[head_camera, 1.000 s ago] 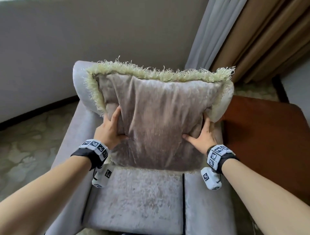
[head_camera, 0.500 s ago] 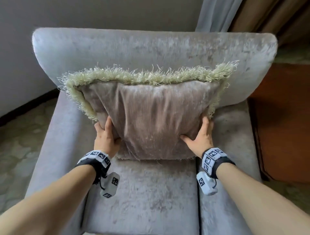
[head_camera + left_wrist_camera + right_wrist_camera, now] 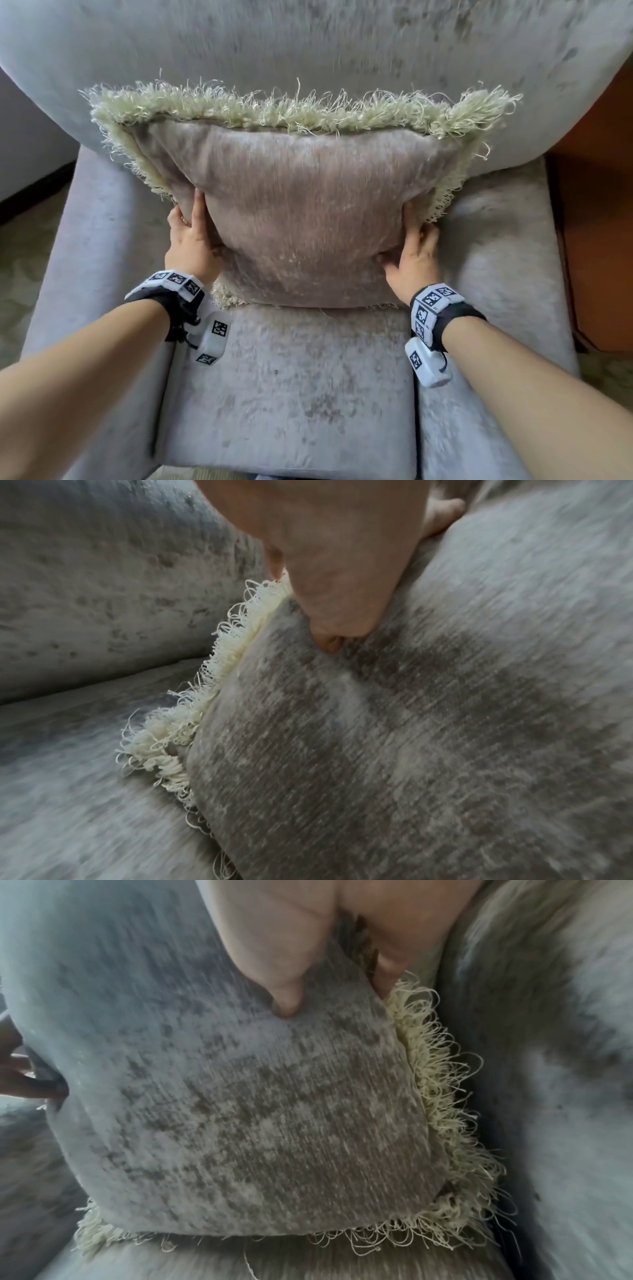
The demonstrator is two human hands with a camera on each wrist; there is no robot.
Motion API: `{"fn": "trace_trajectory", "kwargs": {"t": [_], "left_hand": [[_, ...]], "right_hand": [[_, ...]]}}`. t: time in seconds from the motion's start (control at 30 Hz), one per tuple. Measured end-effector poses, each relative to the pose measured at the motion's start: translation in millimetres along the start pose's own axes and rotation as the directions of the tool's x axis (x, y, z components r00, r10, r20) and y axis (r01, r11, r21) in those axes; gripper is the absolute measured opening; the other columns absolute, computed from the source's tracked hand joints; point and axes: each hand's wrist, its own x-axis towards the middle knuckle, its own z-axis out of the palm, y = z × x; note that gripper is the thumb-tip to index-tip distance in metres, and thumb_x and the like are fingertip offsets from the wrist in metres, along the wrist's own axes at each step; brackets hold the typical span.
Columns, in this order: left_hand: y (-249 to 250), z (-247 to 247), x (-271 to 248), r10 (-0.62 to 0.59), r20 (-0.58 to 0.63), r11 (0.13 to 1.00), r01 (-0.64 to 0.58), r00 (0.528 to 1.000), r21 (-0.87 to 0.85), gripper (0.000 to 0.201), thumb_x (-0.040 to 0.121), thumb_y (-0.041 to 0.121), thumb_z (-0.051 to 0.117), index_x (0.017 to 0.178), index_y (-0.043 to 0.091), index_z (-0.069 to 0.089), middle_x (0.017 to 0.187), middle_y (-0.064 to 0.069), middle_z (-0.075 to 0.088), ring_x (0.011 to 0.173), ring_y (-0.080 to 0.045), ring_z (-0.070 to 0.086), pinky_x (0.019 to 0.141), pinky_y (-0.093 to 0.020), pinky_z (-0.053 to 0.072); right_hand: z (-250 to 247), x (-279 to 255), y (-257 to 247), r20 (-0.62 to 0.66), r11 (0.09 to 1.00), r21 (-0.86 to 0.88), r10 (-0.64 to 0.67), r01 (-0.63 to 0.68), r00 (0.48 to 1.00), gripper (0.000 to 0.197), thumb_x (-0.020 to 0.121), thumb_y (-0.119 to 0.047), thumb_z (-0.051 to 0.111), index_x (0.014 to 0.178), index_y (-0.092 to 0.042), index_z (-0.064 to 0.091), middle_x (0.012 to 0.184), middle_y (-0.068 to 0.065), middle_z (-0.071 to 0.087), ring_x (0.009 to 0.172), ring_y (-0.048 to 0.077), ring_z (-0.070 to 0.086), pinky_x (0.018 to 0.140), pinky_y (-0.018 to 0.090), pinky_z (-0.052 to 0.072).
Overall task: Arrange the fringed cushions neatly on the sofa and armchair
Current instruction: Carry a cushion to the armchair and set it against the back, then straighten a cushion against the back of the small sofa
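Note:
A taupe velvet cushion (image 3: 301, 212) with a pale green fringe stands upright on the seat of the grey armchair (image 3: 291, 377), leaning on its backrest. My left hand (image 3: 190, 236) grips its lower left edge, thumb on the front face. My right hand (image 3: 414, 251) grips the lower right edge, thumb pressed into the front. In the left wrist view the thumb (image 3: 329, 639) digs into the cushion (image 3: 428, 737) beside the fringe. The right wrist view shows thumb (image 3: 287, 1001) in front of the cushion (image 3: 257, 1110), with the fingers tucked in behind it.
The armchair's wide backrest (image 3: 308, 44) fills the top of the head view, with padded arms (image 3: 96, 257) on both sides. A brown wooden table (image 3: 596, 240) stands close on the right. Patterned carpet (image 3: 20, 274) shows at left.
The cushion has come down from in front of the backrest onto the seat, against the backrest. My head has moved closer and both hands stayed on its lower sides.

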Motion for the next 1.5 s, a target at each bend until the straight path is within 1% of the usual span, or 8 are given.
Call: {"fn": "trace_trajectory", "kwargs": {"t": [0.33, 0.63, 0.73, 0.87, 0.97, 1.07, 1.3, 1.5], "left_hand": [[-22, -1, 7, 0.134, -0.024, 0.978, -0.136, 0.991, -0.155, 0.117, 0.073, -0.009, 0.061, 0.148, 0.049, -0.008, 0.117, -0.022, 0.039, 0.099, -0.041, 0.050, 0.098, -0.045, 0.042], [-23, -35, -27, 0.035, 0.039, 0.951, -0.046, 0.999, 0.307, 0.107, 0.070, 0.007, 0.065, 0.150, 0.046, 0.005, 0.140, -0.014, 0.025, 0.117, -0.041, 0.039, 0.085, -0.052, 0.048], [-12, -58, -47, 0.113, 0.099, 0.921, -0.142, 0.989, 0.362, 0.098, 0.068, 0.011, 0.066, 0.150, 0.038, 0.020, 0.145, -0.013, 0.028, 0.120, -0.040, 0.039, 0.088, -0.051, 0.049], [21, -76, -73, 0.430, 0.207, 0.770, -0.477, 0.879, 0.423, 0.100, 0.067, 0.010, 0.062, 0.153, 0.035, 0.016, 0.159, -0.006, 0.020, 0.142, -0.028, 0.025, 0.109, -0.044, 0.034], [43, -78, -74, 0.479, 0.349, 0.652, -0.593, 0.805, 0.473, 0.106, 0.073, 0.012, 0.059, 0.152, 0.039, -0.007, 0.163, 0.002, -0.010, 0.150, -0.022, -0.003, 0.119, -0.044, 0.015], [44, -82, -59, 0.331, 0.459, 0.649, -0.552, 0.825, 0.524, 0.103, 0.080, 0.023, 0.063, 0.152, 0.039, -0.010, 0.160, 0.004, -0.023, 0.149, -0.024, -0.013, 0.119, -0.053, 0.008], [46, -112, -68, 0.375, 0.458, 0.650, -0.581, 0.806, 0.490, 0.091, 0.081, 0.017, 0.055, 0.154, 0.035, 0.004, 0.162, 0.001, 0.011, 0.149, -0.020, 0.009, 0.117, -0.044, 0.023], [118, -187, -100, 0.610, 0.481, 0.485, -0.777, 0.629, 0.401, 0.071, 0.088, 0.025, 0.050, 0.151, 0.035, 0.020, 0.146, 0.006, 0.044, 0.134, -0.018, 0.040, 0.106, -0.038, 0.038]], "right_hand": [[-1, 11, 21, 0.108, 0.983, 0.177, 0.023, -0.042, 0.994, 0.124, 0.067, -0.026, 0.086, 0.145, -0.055, -0.007, 0.154, 0.017, 0.018, 0.136, 0.040, 0.033, 0.108, 0.043, 0.032], [-29, -14, -14, 0.208, 0.925, -0.355, 0.220, -0.136, 0.953, 0.102, 0.077, -0.018, 0.062, 0.153, -0.029, -0.005, 0.161, 0.013, -0.007, 0.138, 0.044, 0.015, 0.101, 0.048, 0.041], [-56, -32, -28, 0.063, 0.957, -0.283, -0.048, 0.064, 0.997, 0.092, 0.071, -0.007, 0.055, 0.151, -0.022, 0.012, 0.153, 0.014, 0.018, 0.128, 0.043, 0.030, 0.098, 0.053, 0.042], [-73, -50, -62, 0.295, 0.701, -0.392, -0.518, 0.596, 0.803, 0.093, 0.070, -0.003, 0.048, 0.151, -0.030, 0.011, 0.157, 0.006, 0.018, 0.143, 0.031, 0.021, 0.115, 0.050, 0.026], [-70, -37, -85, 0.623, 0.491, -0.518, -0.345, 0.700, 0.703, 0.097, 0.081, -0.012, 0.054, 0.153, -0.033, -0.007, 0.162, 0.002, -0.017, 0.147, 0.032, -0.013, 0.118, 0.054, 0.002], [-64, -26, -86, 0.607, 0.420, -0.693, -0.098, 0.586, 0.788, 0.096, 0.082, -0.027, 0.057, 0.154, -0.029, -0.005, 0.161, 0.001, -0.022, 0.146, 0.034, -0.019, 0.114, 0.061, -0.002], [-103, -63, -99, 0.430, 0.725, -0.665, 0.173, 0.181, 0.886, 0.078, 0.088, -0.029, 0.050, 0.154, -0.027, 0.008, 0.162, 0.002, 0.008, 0.147, 0.025, 0.011, 0.117, 0.045, 0.019], [-204, -100, -141, 0.272, 0.850, -0.525, 0.114, 0.048, 0.955, 0.057, 0.093, -0.035, 0.045, 0.148, -0.027, 0.031, 0.144, -0.001, 0.044, 0.132, 0.025, 0.039, 0.101, 0.041, 0.040]]}}
